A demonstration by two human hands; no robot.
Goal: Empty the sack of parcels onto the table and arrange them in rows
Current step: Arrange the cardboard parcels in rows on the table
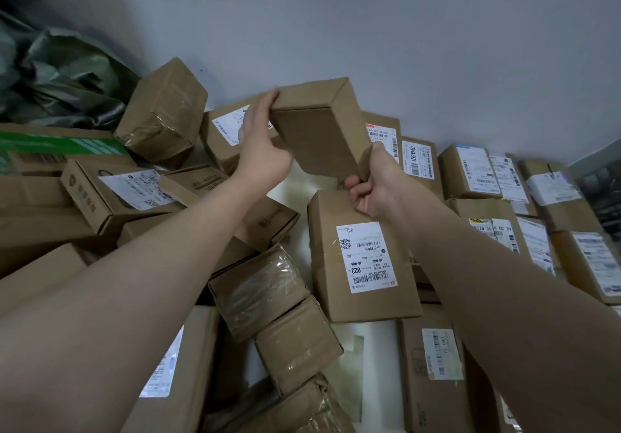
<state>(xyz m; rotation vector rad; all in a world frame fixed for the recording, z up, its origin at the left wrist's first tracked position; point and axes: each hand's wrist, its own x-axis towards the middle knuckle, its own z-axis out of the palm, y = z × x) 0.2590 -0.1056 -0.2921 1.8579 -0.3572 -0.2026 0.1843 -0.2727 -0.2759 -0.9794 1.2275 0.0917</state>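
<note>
Both my arms reach forward, holding one plain brown box point(319, 130) tilted in the air above the table point(374, 342), close to the wall point(403, 46). My left hand point(260, 150) lies flat against the box's left end, fingers straight and pressing. My right hand point(373, 187) grips its near lower corner, fingers curled round it. Just below that hand lies a labelled parcel point(363, 257). A row of parcels point(470, 170) stands to the right, a heap of parcels point(161, 113) lies left, and the crumpled green sack point(67, 72) sits behind it. Bare table shows only in narrow gaps.
</note>
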